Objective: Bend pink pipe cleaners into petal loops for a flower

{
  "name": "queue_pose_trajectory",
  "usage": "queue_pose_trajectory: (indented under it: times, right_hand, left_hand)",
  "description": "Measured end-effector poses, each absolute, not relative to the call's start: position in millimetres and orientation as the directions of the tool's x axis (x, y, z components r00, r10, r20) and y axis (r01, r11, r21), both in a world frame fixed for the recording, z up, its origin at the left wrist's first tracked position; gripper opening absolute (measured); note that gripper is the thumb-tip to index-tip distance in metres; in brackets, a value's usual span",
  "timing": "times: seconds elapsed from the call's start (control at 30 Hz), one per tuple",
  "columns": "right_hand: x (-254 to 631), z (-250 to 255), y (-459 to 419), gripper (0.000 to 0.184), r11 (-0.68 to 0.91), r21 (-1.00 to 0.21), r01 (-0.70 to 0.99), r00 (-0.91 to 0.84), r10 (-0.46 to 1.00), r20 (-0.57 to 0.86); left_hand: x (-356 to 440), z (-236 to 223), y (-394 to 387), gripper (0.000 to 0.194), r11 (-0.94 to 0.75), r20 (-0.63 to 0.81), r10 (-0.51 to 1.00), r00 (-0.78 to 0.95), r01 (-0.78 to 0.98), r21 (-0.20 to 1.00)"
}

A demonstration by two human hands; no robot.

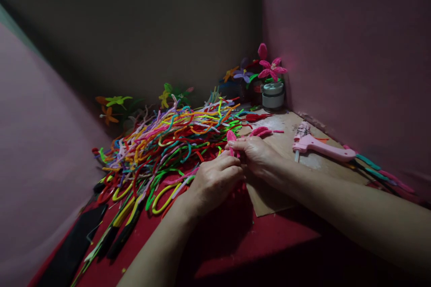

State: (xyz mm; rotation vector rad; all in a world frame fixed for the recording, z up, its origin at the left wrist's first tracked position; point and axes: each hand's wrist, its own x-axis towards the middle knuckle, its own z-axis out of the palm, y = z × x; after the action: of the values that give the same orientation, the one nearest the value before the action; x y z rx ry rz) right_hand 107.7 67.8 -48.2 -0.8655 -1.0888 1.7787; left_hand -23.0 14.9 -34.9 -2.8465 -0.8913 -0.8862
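Note:
A bright pink pipe-cleaner petal (pixel 231 136) stands upright between my two hands. My right hand (pixel 261 154) pinches it with thumb and forefinger near its lower part. Just below and to the left, my left hand (pixel 217 179) is closed with curled fingers on the petal's lower end, much of which the fingers hide. Beyond my right hand, more pink pipe-cleaner petals (pixel 261 131) lie on a brown board (pixel 269 204). A large heap of multicoloured pipe cleaners (pixel 175 134) spreads to the left of both hands.
A pink glue gun (pixel 323 148) rests on the board at the right. Yellow-and-black pliers (pixel 126 219) and a dark flat object (pixel 72 246) lie at left on the red cloth (pixel 235 242). A pink flower (pixel 272 69) stands in a white pot (pixel 273 95) by the walls.

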Motion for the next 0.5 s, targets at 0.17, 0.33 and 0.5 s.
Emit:
queue_pose_trajectory:
  times: [0.17,0.33,0.5]
  right_hand:
    - [106,-47,66,0.012,-0.365,-0.836,-0.409,-0.38,0.901,-0.208]
    - [103,-52,66,0.014,-0.349,-0.833,-0.429,-0.389,0.904,-0.179]
    - [104,-53,69,0.014,-0.383,-0.818,-0.43,-0.425,0.885,-0.191]
  left_hand:
    - [-17,-35,11,0.017,-0.803,0.518,0.574,0.635,0.562,0.2]
    - [-14,-32,5,0.018,-0.698,0.476,0.707,0.523,0.624,0.35]
    - [-23,-21,4,0.023,-0.583,0.379,0.808,0.451,0.514,0.63]
